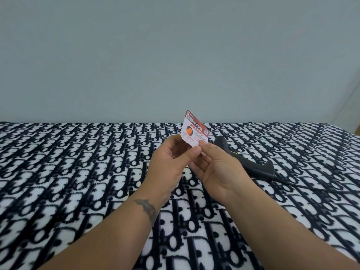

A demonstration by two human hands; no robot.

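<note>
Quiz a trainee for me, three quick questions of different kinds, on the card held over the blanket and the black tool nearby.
1. True or false: the left-hand grip and the right-hand grip both pinch the red-and-white card.
2. The black corded tool lies: A) on the patterned blanket, right of both grips; B) in one grip; C) on the card.
3. Fill in: the card is held ___ the blanket, not touching it.
Key: 1 true; 2 A; 3 above.

A plain pale grey-blue wall (pixel 175 55) rises behind a bed (pixel 78 152) covered in black-and-white patterned blanket, evenly lit.
</note>
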